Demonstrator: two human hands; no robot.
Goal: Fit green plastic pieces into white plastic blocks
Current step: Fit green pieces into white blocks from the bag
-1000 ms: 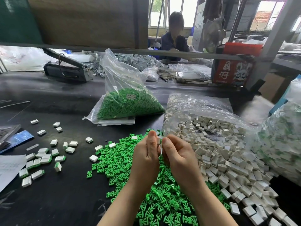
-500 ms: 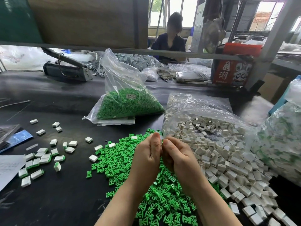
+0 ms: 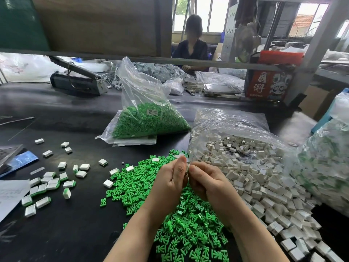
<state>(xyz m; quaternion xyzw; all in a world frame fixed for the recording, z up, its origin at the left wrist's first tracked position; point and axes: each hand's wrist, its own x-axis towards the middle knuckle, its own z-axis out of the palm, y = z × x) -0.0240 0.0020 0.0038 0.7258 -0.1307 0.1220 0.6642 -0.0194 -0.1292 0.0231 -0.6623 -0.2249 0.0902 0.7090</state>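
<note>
Hands meet at centre, above the loose heap of small green plastic pieces (image 3: 170, 220) spread on the black table top (image 3: 66, 233). Left hand (image 3: 170, 183) and right hand (image 3: 205, 180) are both curled, thumbs pressed toward each other, pinching one small white plastic block (image 3: 187, 166) between them; only a sliver of it shows at the thumb tips. Can't tell whether a green piece is seated in it.

Right of the hands: large pile of white rectangular plastic blocks (image 3: 264, 186), spilling from a clear plastic bag (image 3: 230, 121) that lies open toward the near side. Far right: another clear bag of white-and-green parts (image 3: 324, 163).

Left: scattered white blocks with green edges (image 3: 47, 184), loosely grouped, a few stray ones further out. White paper sheet (image 3: 11, 195) at the left edge, blue packet (image 3: 22, 160) just beyond it.

Far centre: upright clear bag of green pieces (image 3: 149, 120) with a small white label. Beyond that, grey metal hand press (image 3: 77, 80) at far left, red printed box (image 3: 268, 80) at far right, and a second person in a dark top (image 3: 190, 48) seated across the table.
</note>
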